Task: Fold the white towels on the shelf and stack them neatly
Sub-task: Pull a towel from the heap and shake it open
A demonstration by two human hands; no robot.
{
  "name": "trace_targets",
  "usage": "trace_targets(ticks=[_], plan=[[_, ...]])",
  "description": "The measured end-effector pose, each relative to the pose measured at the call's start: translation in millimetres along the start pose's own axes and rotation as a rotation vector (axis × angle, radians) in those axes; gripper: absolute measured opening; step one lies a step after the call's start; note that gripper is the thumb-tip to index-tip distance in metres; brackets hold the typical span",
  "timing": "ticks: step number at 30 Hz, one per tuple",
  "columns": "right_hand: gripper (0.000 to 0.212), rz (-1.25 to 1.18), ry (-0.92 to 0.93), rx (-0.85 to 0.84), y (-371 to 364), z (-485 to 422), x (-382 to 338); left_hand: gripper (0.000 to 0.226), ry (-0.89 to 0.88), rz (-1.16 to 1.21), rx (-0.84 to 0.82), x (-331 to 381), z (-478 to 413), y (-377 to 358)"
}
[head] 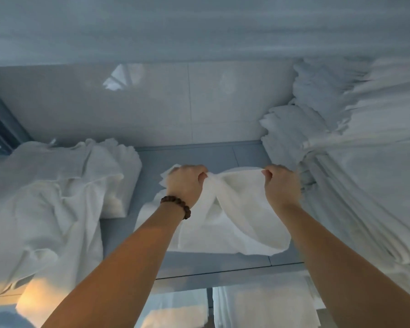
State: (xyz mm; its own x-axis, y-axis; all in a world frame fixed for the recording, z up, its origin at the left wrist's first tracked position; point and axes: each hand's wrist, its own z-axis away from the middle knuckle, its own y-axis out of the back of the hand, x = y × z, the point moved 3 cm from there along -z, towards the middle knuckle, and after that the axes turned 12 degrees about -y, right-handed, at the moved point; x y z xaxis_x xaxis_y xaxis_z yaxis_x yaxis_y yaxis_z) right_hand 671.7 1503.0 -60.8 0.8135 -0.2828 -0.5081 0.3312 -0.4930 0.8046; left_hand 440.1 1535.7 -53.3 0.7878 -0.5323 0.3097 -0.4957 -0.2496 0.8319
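A white towel (234, 216) hangs between my hands over the middle of the grey shelf (199, 259), its lower part draped onto the shelf. My left hand (186, 183), with a bead bracelet at the wrist, grips the towel's upper edge on the left. My right hand (282, 183) pinches the same edge on the right. The edge sags and bunches between the two hands. A heap of loose white towels (45, 197) lies on the shelf's left side, spilling over its front.
A tall stack of folded white towels (355, 150) fills the right side, close to my right hand. A tiled wall (175, 102) closes the back. An upper shelf (199, 27) runs overhead. More white towels (258, 306) sit on the shelf below.
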Motion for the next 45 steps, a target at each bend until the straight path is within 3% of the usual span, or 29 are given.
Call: trace_targets(ticks=[2, 5, 10, 14, 17, 23, 29, 31, 36, 38, 41, 45], plan=[[0.018, 0.066, -0.025, -0.068, -10.0, 6.8, 1.9, 0.018, 0.021, 0.044, -0.068, -6.1, 7.3, -8.3], [0.026, -0.081, -0.013, -0.262, -28.7, 23.2, -12.6, 0.015, 0.061, 0.156, -0.159, -12.4, 17.4, -15.3], [0.053, -0.217, 0.219, -0.624, -50.9, 58.5, -62.2, 0.012, 0.038, 0.337, -0.186, -18.0, 15.7, -8.5], [0.012, -0.229, 0.276, -0.432, -46.5, 59.6, -75.5, 0.008, 0.065, 0.424, -0.144, -27.5, 15.7, 2.5], [0.013, -0.29, 0.28, -0.335, -38.4, 56.4, -81.4, 0.005, 0.076, 0.44, -0.11, -34.0, 24.3, 6.0], [0.011, -0.376, 0.192, -0.172, -25.9, 46.6, -84.5, 0.007, 0.091, 0.33, -0.225, -50.9, 61.1, -14.0], [0.011, -0.378, 0.119, -0.137, -24.1, 42.2, -71.1, 0.02, 0.151, 0.274, -0.267, -74.3, 94.3, -21.5], [0.014, -0.379, 0.086, -0.131, -26.1, 43.0, -65.9, 0.015, 0.182, 0.254, -0.246, -78.2, 95.8, -18.4], [0.002, -0.316, 0.006, -0.188, -31.7, 46.4, -51.0, 0.007, 0.21, 0.242, -0.014, -89.6, 83.4, 2.2], [0.008, -0.295, -0.036, -0.233, -34.2, 50.5, -45.2, 0.008, 0.195, 0.272, 0.051, -93.3, 76.9, 11.2], [0.014, -0.221, -0.029, -0.384, -41.5, 61.5, -38.7, 0.001, 0.154, 0.327, 0.038, -97.1, 71.0, 17.8], [0.017, -0.274, -0.053, -0.713, -57.3, 85.0, -30.8, 0.02, 0.102, 0.396, -0.057, -99.7, 73.6, 15.6]])
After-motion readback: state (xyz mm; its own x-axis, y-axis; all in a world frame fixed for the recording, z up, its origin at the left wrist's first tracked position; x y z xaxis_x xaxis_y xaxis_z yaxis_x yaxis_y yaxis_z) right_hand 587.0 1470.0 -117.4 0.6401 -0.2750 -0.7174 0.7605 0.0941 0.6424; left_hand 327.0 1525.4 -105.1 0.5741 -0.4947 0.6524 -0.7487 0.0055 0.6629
